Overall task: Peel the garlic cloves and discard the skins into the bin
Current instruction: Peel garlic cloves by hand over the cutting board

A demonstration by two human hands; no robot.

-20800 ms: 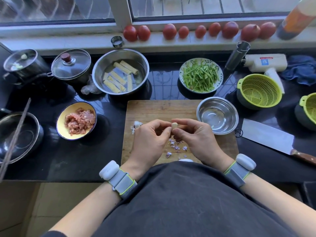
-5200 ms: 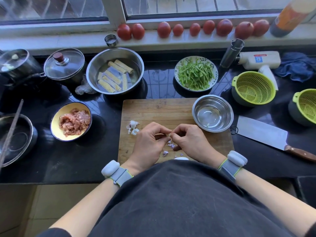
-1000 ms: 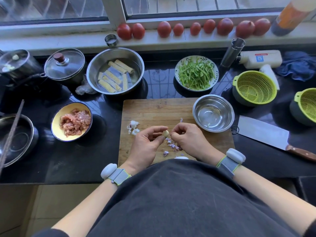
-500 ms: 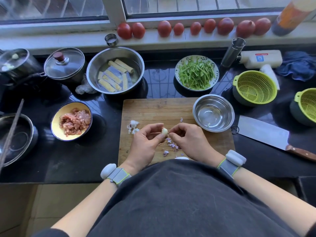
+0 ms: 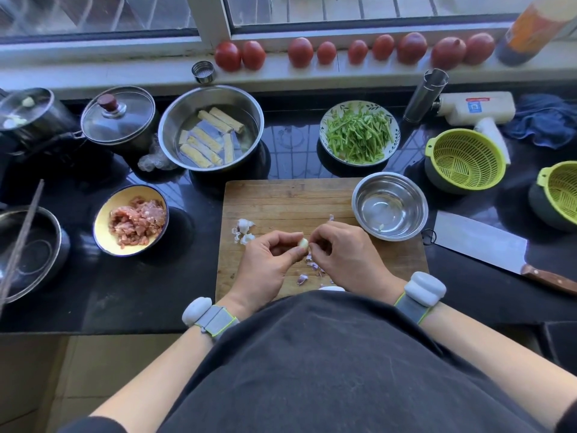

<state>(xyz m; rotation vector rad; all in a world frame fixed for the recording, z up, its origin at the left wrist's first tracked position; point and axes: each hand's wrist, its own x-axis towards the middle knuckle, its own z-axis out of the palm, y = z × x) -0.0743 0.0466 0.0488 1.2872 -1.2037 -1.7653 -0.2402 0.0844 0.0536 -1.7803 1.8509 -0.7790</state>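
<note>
My left hand (image 5: pixel 268 264) pinches a pale garlic clove (image 5: pixel 303 243) between thumb and fingertips, just above the wooden cutting board (image 5: pixel 281 198). My right hand (image 5: pixel 346 256) meets it from the right, with its fingertips curled against the clove. Purple and white garlic skins (image 5: pixel 312 264) lie scattered on the board under and between my hands. A few unpeeled garlic pieces (image 5: pixel 244 230) sit on the board to the left of my left hand. No bin is in view.
A steel bowl (image 5: pixel 390 205) stands on the board's right corner, a cleaver (image 5: pixel 480 242) on the black counter beyond it. A yellow bowl of minced meat (image 5: pixel 132 219) is left of the board. Behind are a bowl of tofu sticks (image 5: pixel 210 128), a plate of green strips (image 5: pixel 359 132) and green colanders (image 5: pixel 465 159).
Over the last second the clove has stayed pinched in my left hand, and both hands have shifted only slightly. A skin fragment has lain near the steel bowl since a second ago.
</note>
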